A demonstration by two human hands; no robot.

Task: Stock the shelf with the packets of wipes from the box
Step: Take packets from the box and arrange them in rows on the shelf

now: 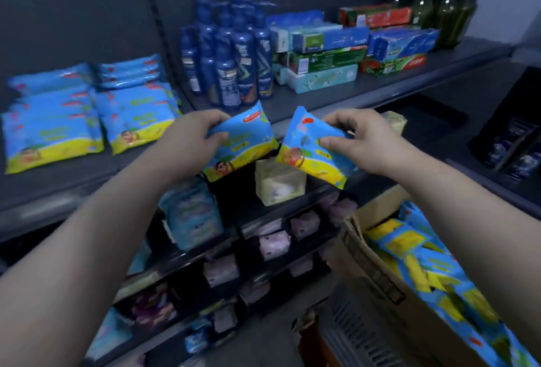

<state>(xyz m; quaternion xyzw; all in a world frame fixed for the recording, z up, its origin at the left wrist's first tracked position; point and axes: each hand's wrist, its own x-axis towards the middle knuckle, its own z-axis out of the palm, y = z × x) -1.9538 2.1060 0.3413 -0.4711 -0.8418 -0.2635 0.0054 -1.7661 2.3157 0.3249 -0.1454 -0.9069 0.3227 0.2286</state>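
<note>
Left hand [190, 135] grips wipes packet [246, 147]; right hand [363, 141] pinches second packet [310, 158]. Both at shelf [52, 188] edge; blue bottles [231, 56] behind, stacked packets [58, 126] left, box [371, 273] lower right.

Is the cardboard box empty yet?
No, the cardboard box at lower right holds a heap of blue-and-yellow wipes packets.

Both bare forearms are reaching forward and inward from the lower corners, with the hands level and apart. Left hand [191, 136] is gripping the left packet [244, 144], fingers curling over its top edge, thumb on its face. Right hand [361, 139] is pinching the right packet [307, 153] between thumb and curled fingers.
</note>
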